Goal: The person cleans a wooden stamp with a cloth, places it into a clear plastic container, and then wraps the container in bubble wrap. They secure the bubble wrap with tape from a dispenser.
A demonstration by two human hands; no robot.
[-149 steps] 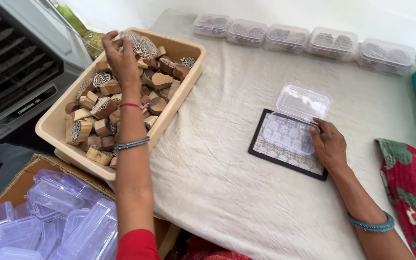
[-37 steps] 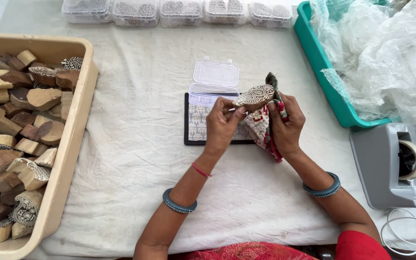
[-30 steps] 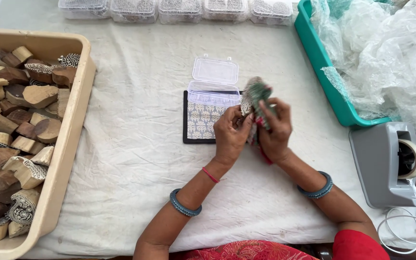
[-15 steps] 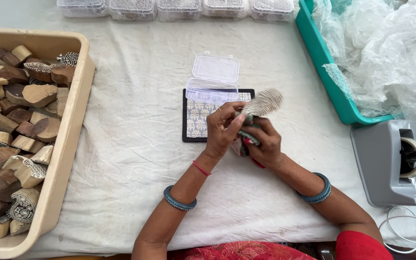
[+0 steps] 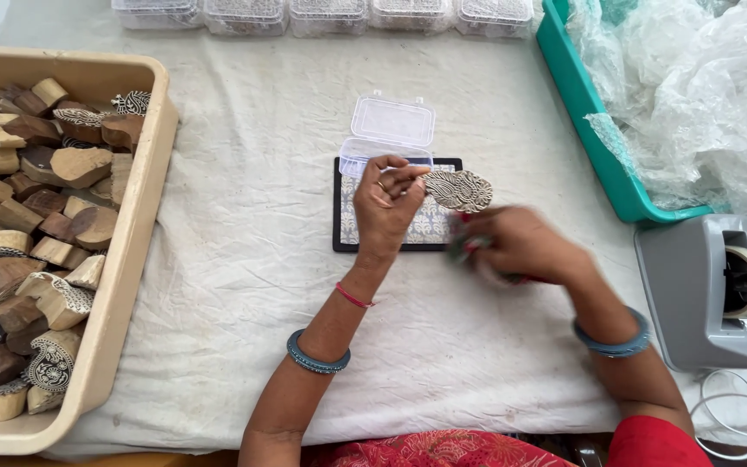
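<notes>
My left hand [image 5: 388, 203] holds a carved wooden printing block [image 5: 459, 189] by its edge, carved face up, above a black-framed patterned pad [image 5: 395, 227]. An open clear plastic box [image 5: 388, 132] rests on the pad's far edge. My right hand [image 5: 516, 246] is blurred just right of the block, closed on a patterned red cloth [image 5: 464, 246] of which little shows.
A beige tub [image 5: 136, 225] full of wooden blocks stands at the left. Several lidded clear boxes [image 5: 322, 13] line the far edge. A teal bin [image 5: 594, 121] of crumpled plastic bags sits at right, with a grey tape dispenser [image 5: 711, 290] nearer me.
Earlier my left hand was in the tub and my right on the pad. Over the last second both hands worked the cloth around the block; now my right hand has pulled away to the right.
</notes>
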